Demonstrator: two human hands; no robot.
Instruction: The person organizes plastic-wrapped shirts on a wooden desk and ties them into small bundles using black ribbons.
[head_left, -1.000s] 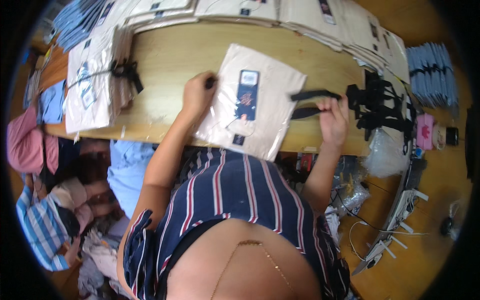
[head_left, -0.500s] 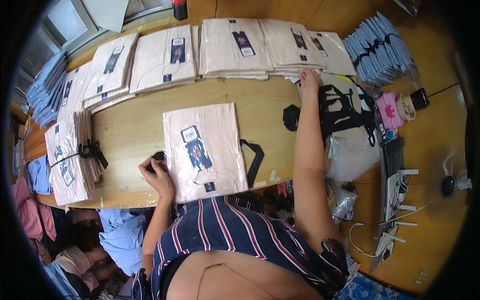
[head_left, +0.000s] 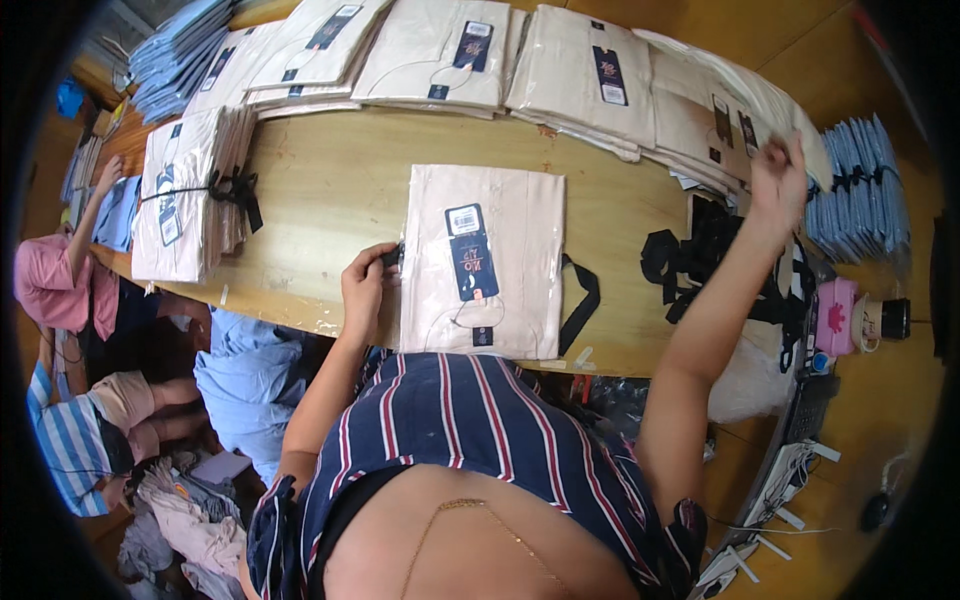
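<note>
In front of me on the table lies a bagged cream garment (head_left: 510, 210) with a dark tag, on top of a black fabric strip (head_left: 582, 305). My left hand (head_left: 365, 285) is closed at the garment's left edge, pinching the strip's other end. My right hand (head_left: 778, 185) is stretched to the far right, somewhat blurred. Its fingers close on the near edge of a bagged cream garment (head_left: 745, 70) on the rightmost pile, and that garment bows upward. Below my right forearm lies a tangle of black strips (head_left: 690, 265).
Piles of bagged cream garments (head_left: 430, 50) line the table's far edge. A tied cream bundle (head_left: 190, 200) stands left, and blue bundles (head_left: 860, 190) far right. A pink box (head_left: 835, 315) sits beside a keyboard (head_left: 808, 410). Other people, one in a pink top (head_left: 65, 285), are at left.
The whole view has shifted. My right hand has reached farther right along the row, and the top garment there now bends upward. My left hand stays by the strip's end.
</note>
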